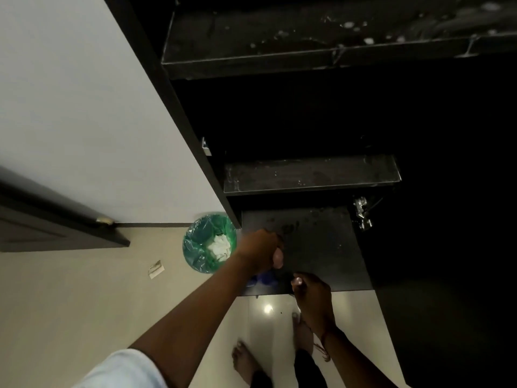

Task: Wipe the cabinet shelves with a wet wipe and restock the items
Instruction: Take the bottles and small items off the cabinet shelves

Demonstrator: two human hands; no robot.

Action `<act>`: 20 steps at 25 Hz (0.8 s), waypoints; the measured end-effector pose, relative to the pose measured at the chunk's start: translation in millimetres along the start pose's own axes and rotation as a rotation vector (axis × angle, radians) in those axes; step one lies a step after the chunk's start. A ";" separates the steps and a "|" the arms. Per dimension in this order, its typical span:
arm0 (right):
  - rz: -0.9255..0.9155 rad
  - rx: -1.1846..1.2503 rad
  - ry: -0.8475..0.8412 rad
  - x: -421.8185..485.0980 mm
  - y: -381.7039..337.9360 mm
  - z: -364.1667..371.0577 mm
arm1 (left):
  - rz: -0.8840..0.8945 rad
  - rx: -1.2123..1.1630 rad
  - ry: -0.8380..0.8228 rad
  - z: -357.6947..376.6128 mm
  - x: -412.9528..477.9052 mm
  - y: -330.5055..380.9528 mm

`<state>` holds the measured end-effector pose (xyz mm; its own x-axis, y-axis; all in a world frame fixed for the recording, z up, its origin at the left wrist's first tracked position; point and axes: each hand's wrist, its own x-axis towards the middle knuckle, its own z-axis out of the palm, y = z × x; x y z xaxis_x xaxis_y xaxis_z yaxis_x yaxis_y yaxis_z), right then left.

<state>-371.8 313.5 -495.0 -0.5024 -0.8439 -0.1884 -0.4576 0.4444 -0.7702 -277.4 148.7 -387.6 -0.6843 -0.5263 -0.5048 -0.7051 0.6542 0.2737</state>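
The dark cabinet stands open with three dusty shelves: a top shelf flecked with white, a middle shelf and a bottom shelf. My left hand hovers over the bottom shelf's left front part with its fingers curled; what it holds is hidden. Just below that wrist a blue thing shows partly, too dark to name. My right hand is at the bottom shelf's front edge, thumb on top and fingers curled round the edge. No wet wipe shows in either hand.
A bin with a green liner holding white crumpled wipes stands on the floor left of the cabinet. A small scrap of paper lies on the tiles. A dark door stands at the left. My bare feet are below the shelf.
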 end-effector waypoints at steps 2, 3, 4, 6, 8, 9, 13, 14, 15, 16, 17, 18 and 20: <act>-0.011 -0.020 0.004 1.4 4.3 6.4 | 0.003 0.013 -0.017 10.0 6.0 -1.6; -0.014 -0.024 0.000 1.3 5.8 8.7 | -0.006 -0.001 -0.017 14.4 8.5 -3.0; -0.014 -0.032 -0.010 0.8 6.3 10.4 | -0.017 -0.013 -0.020 17.7 9.8 -3.9; -0.010 -0.048 -0.022 0.5 7.9 13.9 | -0.022 -0.028 -0.027 23.8 12.6 -5.3; 0.014 -0.040 -0.043 2.0 9.2 17.8 | -0.012 -0.033 -0.044 27.9 14.2 -5.1; 0.021 -0.042 -0.055 3.0 9.7 19.7 | 0.001 -0.033 -0.048 31.8 15.9 -6.0; 0.007 -0.080 -0.101 7.8 8.2 26.8 | 0.025 -0.044 -0.048 39.3 19.3 -9.9; 0.007 -0.086 -0.109 9.1 7.7 28.1 | 0.033 -0.050 -0.047 38.3 20.0 -10.1; 0.012 -0.084 -0.115 10.5 8.1 29.9 | 0.037 -0.060 -0.039 38.8 21.7 -11.1; 0.019 -0.079 -0.122 11.6 8.4 31.1 | 0.029 -0.070 -0.040 37.7 22.3 -10.8; 0.028 -0.072 -0.128 12.9 9.2 32.5 | 0.027 -0.077 -0.030 37.1 23.1 -11.1; 0.034 -0.062 -0.130 13.7 9.2 32.8 | 0.020 -0.078 -0.036 35.6 23.3 -11.2; 0.037 -0.050 -0.124 15.2 8.9 33.5 | 0.032 -0.082 -0.060 37.2 25.8 -12.7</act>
<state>-358.9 294.6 -525.2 -0.4264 -0.8559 -0.2925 -0.4780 0.4877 -0.7305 -279.2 147.1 -434.6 -0.6961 -0.4705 -0.5424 -0.6975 0.6222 0.3554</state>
